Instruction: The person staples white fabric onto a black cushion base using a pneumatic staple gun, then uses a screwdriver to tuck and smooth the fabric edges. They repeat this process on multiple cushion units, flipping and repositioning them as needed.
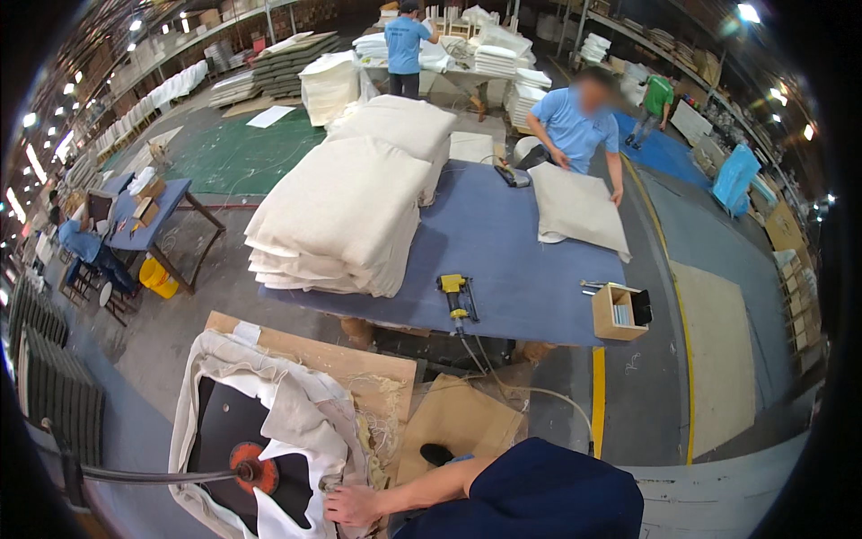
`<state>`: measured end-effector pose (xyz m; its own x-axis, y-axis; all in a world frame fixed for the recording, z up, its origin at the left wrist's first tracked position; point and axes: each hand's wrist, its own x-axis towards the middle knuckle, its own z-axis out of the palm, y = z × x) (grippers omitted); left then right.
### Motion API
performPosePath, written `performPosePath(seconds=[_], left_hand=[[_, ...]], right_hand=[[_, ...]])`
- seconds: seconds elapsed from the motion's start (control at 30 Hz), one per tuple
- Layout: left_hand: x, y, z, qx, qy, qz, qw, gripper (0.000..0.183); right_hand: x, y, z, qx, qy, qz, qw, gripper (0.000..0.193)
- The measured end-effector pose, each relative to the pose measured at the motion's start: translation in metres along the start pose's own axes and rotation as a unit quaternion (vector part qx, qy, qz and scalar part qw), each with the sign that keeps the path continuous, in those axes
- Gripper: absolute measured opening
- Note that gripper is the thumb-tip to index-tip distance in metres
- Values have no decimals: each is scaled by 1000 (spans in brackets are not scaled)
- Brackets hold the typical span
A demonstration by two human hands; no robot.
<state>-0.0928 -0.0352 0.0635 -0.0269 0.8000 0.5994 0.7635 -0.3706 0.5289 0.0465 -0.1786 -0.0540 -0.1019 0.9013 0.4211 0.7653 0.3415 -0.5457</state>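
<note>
My right hand (352, 505) reaches left from a dark blue sleeve at the bottom edge, its fingers curled on the edge of a cream fabric cover (296, 422). The cover lies rumpled over a black panel (215, 431) on a plywood board (359, 364). An orange disc (251, 467) on the end of a dark hose (144, 475) sits on the black panel, just left of my hand. My left hand is out of view.
Ahead stands a blue-topped table (503, 260) with a stack of cream cushions (346, 216), a yellow staple gun (455, 295) and a small wooden box (618, 311). A person in a blue shirt (575, 126) presses a cushion (579, 208) at its far side. Other workers stand farther back.
</note>
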Motion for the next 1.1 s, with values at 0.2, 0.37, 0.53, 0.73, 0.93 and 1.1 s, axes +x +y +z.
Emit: performPosePath(seconds=[0.2,0.37,0.53,0.73,0.93,1.1], left_hand=[[9,17,19,-79,-56,0,995,24],[21,7,18,-188,-124,-40,973,27],[28,-11,-8,-365,-198,-151,897,30],[43,-27,-39,-524,-262,-264,766,34],[35,-24,-61,-608,-264,-322,676,38],[4,-3,-71,-669,-236,-362,604,42]], right_hand=[[4,3,6,-23,5,17,1000,33],[13,-17,4,-52,-1,54,997,33],[25,-43,21,-82,35,71,994,33],[36,-72,37,-79,71,93,990,31],[42,-76,41,-57,68,110,990,27],[50,-94,18,116,78,48,989,48]])
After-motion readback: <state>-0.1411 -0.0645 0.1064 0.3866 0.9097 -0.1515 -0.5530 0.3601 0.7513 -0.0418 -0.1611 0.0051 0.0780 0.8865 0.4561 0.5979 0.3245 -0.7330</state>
